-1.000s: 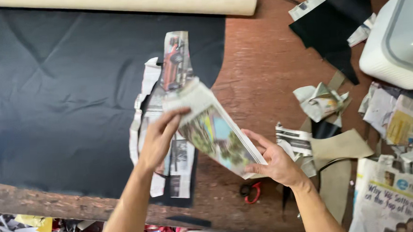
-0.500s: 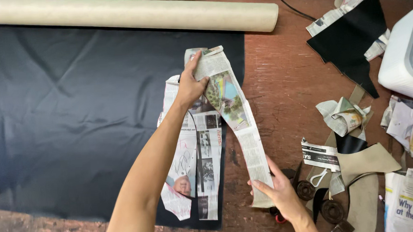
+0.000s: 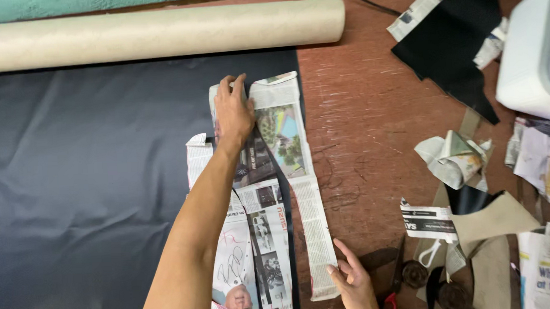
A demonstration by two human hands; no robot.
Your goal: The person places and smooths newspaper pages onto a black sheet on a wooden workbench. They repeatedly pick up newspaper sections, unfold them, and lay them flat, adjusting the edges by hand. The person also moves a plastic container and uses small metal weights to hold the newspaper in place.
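reddish-brown wooden bench (image 3: pixel 372 107) | far edge: beige paper roll (image 3: pixel 158 33) | left: dark navy fabric sheet (image 3: pixel 84 181) | right: crumpled newspaper scraps (image 3: pixel 454 159)

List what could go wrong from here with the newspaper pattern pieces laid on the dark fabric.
1. Only the left hand presses the long newspaper pattern pieces at their top end; the right hand rests by the lower end, so the middle may shift or curl.
2. The wide black fabric sheet shows wrinkles, which could distort the outline.
3. The pieces overlap the fabric's right edge beside the bare reddish-brown wooden table, so part may miss the fabric.
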